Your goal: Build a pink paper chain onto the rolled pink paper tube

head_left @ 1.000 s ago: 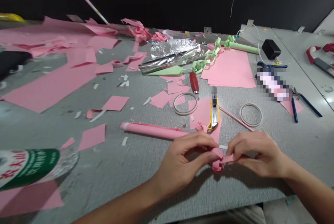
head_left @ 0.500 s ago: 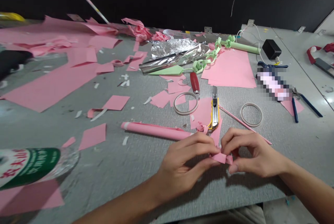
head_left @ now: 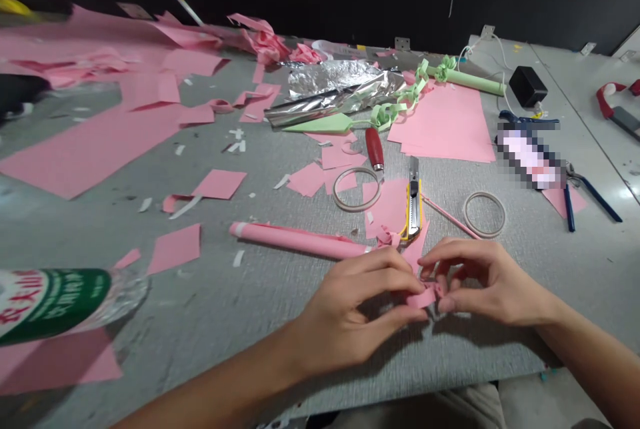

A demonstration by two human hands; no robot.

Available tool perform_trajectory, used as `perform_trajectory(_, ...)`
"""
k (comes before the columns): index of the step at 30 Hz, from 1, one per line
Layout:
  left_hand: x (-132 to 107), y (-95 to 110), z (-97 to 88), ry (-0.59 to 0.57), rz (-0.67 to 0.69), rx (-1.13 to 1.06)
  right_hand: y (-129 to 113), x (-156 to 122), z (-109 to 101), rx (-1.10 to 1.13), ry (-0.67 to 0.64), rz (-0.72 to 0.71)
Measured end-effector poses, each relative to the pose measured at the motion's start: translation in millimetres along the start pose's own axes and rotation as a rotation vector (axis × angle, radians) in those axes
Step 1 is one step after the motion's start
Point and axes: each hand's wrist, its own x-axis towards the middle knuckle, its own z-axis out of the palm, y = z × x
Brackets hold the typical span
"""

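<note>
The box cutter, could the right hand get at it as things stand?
Probably yes: the box cutter lies just beyond the right hand with nothing standing between, though that hand is busy at the pink paper loop.

Curled pink ppr strip (head_left: 423, 299) btwn hands (head_left: 357, 309) (head_left: 493, 285)

At four o'clock, the left hand (head_left: 345, 312) partly hides the pink loop (head_left: 423, 298). The bottle (head_left: 60, 305), between eight and nine o'clock, is cut by the left edge; near three o'clock, one object (head_left: 529, 158) is blurred into squares.
</note>
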Motion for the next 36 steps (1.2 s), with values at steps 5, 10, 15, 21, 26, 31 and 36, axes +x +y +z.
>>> perform_trajectory(5,-2.7,0.1,1.0,0.002,0.003,0.034,-14.5,-6.1,1.4,-0.193,0.046,-0.223)
perform_trajectory(10,-4.9,-0.1,4.3,-0.006,0.02,0.095,-21.2,-5.6,14.1,-0.666,0.144,-0.407)
perform_trajectory(15,-4.8,2.2,4.6,-0.002,0.034,0.113,-18.2,-5.1,18.2,-0.684,0.126,-0.376)
perform_trajectory(21,-5.2,2.0,7.3,0.004,0.027,0.102,-11.9,-0.7,17.1,-0.66,0.132,-0.364)
perform_trajectory(26,-6.7,2.1,7.9,-0.003,0.024,0.101,-11.6,-0.4,16.9,-0.632,0.144,-0.361)
perform_trajectory(31,-5.8,0.5,7.1,0.008,0.044,0.108,-19.9,-4.1,12.5,-0.647,0.072,-0.402)
perform_trajectory(36,-5.3,-0.3,7.9,-0.004,0.061,0.141,-24.3,-3.7,11.5,-0.876,0.046,-0.442)
